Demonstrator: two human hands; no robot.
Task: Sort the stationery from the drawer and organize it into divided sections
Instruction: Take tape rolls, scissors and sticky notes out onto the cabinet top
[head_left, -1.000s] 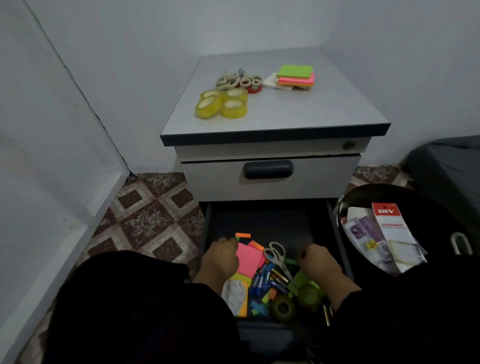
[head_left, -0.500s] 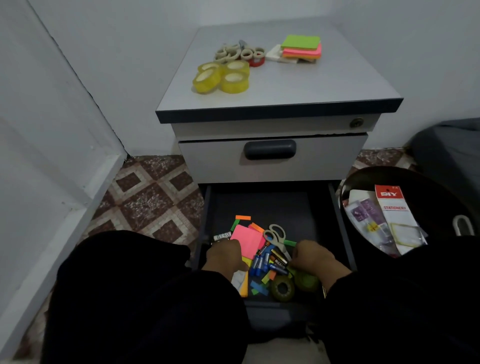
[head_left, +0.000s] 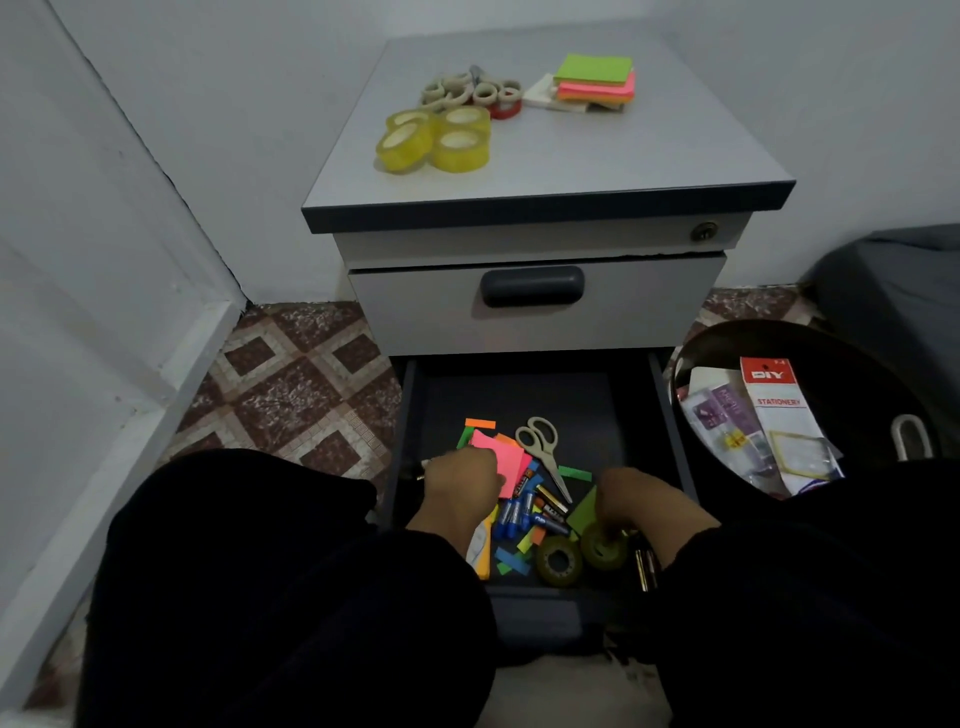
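Both hands, left (head_left: 460, 480) and right (head_left: 631, 496), sit in the drawer (head_left: 670, 415) at lower center, finger state unclear; we risk snagging the scissors (head_left: 543, 449).

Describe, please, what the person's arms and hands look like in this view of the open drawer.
Both arms are covered in loose, plain black sleeves that end at the wrists. The left hand and right hand are bare: no gloves, and no rings, watch or markings that the dim picture lets me make out.
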